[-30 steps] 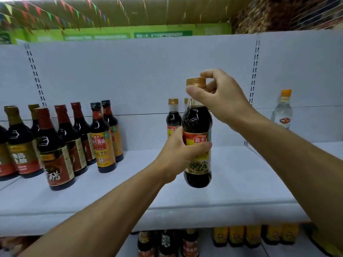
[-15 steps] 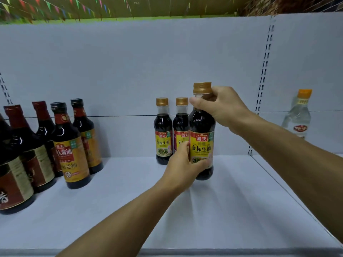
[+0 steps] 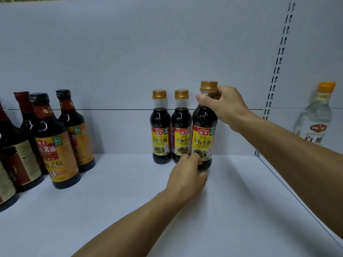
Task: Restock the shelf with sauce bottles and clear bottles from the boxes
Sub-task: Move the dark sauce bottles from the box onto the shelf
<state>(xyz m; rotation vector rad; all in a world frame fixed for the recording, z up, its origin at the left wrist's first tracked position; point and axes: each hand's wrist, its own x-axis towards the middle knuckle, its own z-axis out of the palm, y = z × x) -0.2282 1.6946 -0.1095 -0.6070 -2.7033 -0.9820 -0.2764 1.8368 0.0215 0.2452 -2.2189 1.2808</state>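
Bottle: the sauce bottle [image 3: 203, 134] stands on the shelf [image 3: 130, 210], just right of two matching bottles [image 3: 171, 127], at the back wall.
Right grip: the right hand [image 3: 225, 106] curls round the neck, under the gold cap [image 3: 208, 86].
Left grip: the left hand [image 3: 186, 175] wraps the bottom.
Feel: probably heavy, hard and smooth, so slippery.
Best hold: neck and bottom together.
Far right of it: a clear bottle [image 3: 315, 115].

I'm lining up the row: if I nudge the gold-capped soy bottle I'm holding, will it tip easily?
Probably somewhat. The held soy bottle is tall on a narrow base, so a high push could topple it. It looks filled nearly to the neck, so likely hefty. The left hand steadying its base while the right hand grips the neck seems sensible.
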